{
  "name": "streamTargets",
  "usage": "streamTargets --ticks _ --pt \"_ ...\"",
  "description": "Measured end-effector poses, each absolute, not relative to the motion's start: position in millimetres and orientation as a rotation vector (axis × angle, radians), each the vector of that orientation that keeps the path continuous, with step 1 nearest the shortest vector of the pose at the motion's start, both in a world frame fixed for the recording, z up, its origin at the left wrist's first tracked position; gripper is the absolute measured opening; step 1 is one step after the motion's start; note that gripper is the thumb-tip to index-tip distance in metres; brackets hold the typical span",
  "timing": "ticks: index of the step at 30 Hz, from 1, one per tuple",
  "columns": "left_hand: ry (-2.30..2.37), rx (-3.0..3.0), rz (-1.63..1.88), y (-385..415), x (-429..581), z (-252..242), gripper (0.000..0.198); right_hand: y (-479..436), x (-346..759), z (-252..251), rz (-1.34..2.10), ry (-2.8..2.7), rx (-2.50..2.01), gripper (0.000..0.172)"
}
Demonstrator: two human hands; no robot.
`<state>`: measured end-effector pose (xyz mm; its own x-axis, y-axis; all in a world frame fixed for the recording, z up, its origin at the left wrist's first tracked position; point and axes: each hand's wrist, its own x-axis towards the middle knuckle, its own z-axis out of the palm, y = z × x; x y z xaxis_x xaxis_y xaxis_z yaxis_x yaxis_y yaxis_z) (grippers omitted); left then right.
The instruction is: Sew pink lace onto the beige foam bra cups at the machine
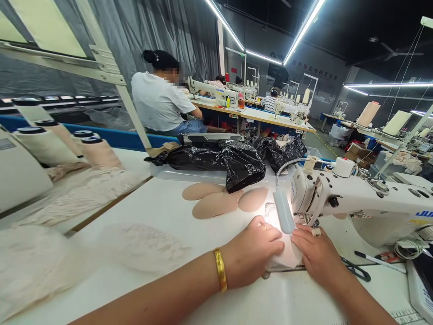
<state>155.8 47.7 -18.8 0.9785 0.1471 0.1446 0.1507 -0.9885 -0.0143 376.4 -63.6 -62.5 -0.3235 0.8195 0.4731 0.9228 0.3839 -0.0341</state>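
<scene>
A pale beige fabric piece [287,253] lies under the needle area of a white sewing machine [358,198], lit by a small lamp [284,212]. My left hand [255,250] has its fingers curled together at the fabric's left side; a gold bangle circles that wrist. On the right edge of the piece rests my right hand [318,253], its fingers stretched out flat beside the machine's needle. Several tan oval pads [216,205] lie on the white table behind my left hand.
Black plastic bags [216,160] sit in a clear tray behind the pads. Lace fabric [91,194] and thread cones [43,144] are at left. Black scissors [356,270] and a pen [380,262] lie at right. A person [160,99] sits at another machine ahead.
</scene>
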Motion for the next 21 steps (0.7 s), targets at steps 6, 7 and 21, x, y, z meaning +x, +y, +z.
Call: streamTargets --ticks 6,7,21 --pt "-0.135 -3.011 -0.501 58.9 153.2 -35.3 0.028 -63.0 375.6 -63.0 -0.292 -2.232 -1.524 0.050" --pt "-0.086 -3.004 -0.536 60.1 154.1 -36.7 0.028 -62.6 375.7 -63.2 -0.277 -2.233 -1.551 0.052" --pt "-0.095 -3.027 -0.454 63.8 164.6 -32.9 0.026 -60.2 376.2 -73.4 -0.291 -2.183 -1.707 0.063"
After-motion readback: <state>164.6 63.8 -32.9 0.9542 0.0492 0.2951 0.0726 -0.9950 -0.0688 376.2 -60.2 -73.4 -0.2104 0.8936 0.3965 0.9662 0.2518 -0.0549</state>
